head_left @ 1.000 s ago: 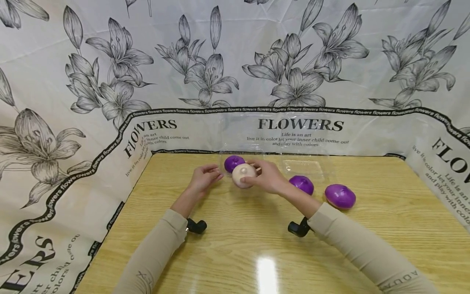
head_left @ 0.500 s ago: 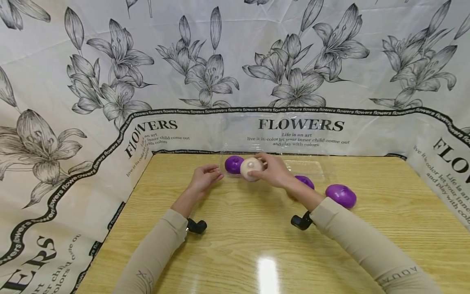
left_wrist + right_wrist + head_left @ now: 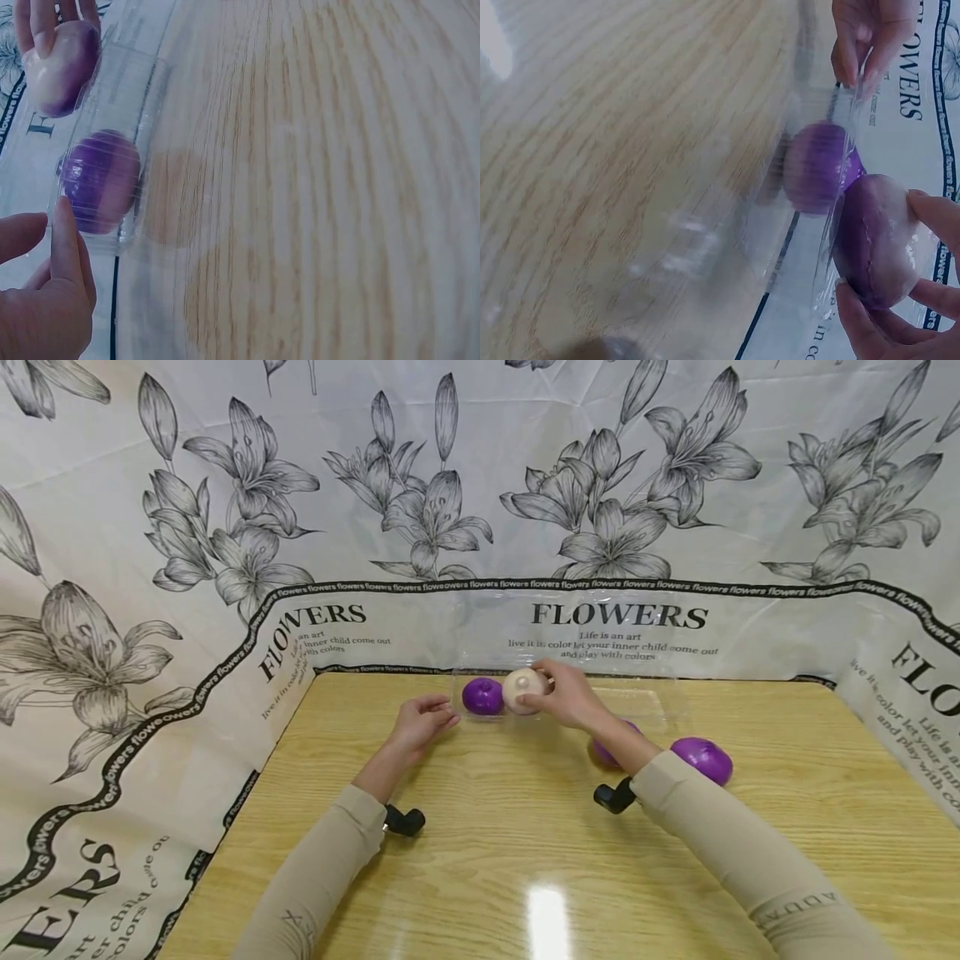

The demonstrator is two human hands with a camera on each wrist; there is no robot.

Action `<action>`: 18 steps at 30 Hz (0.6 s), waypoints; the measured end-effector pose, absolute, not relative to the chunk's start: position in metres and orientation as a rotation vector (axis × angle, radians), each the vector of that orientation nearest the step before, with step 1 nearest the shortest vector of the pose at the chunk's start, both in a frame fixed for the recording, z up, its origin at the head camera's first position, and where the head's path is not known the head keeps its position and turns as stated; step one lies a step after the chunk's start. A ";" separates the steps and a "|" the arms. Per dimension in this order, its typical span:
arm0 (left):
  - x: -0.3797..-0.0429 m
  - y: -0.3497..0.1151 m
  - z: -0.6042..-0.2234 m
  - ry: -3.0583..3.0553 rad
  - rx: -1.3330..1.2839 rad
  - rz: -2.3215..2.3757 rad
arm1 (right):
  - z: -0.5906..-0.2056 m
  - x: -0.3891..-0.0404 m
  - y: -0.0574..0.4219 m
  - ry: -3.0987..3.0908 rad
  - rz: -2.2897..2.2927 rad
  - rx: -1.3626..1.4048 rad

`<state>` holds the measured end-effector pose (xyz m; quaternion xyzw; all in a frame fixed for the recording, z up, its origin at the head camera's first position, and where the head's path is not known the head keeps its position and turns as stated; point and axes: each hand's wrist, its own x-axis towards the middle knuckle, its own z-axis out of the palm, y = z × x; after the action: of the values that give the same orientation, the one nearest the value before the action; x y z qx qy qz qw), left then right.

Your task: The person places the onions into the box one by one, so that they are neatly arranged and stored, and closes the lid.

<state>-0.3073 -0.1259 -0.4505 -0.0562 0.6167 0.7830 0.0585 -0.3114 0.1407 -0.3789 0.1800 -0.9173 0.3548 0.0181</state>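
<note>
In the head view, my right hand [image 3: 573,697] grips a pale-topped round ball with a small nub [image 3: 521,692] just over the clear plastic box [image 3: 630,700]. The right wrist view shows this ball's purple side [image 3: 859,251], with fingers and thumb around it. Beside it, a purple ball [image 3: 482,696] with a paler underside sits in the box's left end. My left hand [image 3: 422,727] holds the box's left edge between fingertips and thumb. In the left wrist view, its index finger [image 3: 66,240] lies against the box's end.
Two more purple balls lie on the wooden table: one [image 3: 606,755] partly behind my right forearm, another [image 3: 705,760] further right. The box's clear lid [image 3: 480,635] stands raised against the flower-printed cloth [image 3: 420,635]. Black camera mounts [image 3: 405,821] stick out from both wrists.
My right hand has carried the pale-topped ball right and slightly back, from in front of the purple ball to beside it. The left hand stays at the box's edge.
</note>
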 end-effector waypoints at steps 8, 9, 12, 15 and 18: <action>-0.307 -0.127 -0.450 1.882 -0.172 2.354 | -0.385 -0.322 0.142 -2.866 1.025 0.514; -0.307 -0.127 -0.450 1.883 -0.173 2.353 | -0.385 -0.323 0.141 -2.867 1.017 0.514; -0.307 -0.128 -0.451 1.886 -0.176 2.351 | -0.388 -0.328 0.139 -2.867 0.998 0.516; -0.307 -0.128 -0.451 1.878 -0.181 2.354 | -0.390 -0.331 0.137 -2.868 0.979 0.512; -0.308 -0.128 -0.451 1.869 -0.187 2.362 | -0.390 -0.334 0.134 -2.871 0.946 0.506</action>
<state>-0.3081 -0.1279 -0.4510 -0.0618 0.6182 0.7812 0.0618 -0.3343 0.1338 -0.3904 0.1651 -0.9361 0.3083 0.0382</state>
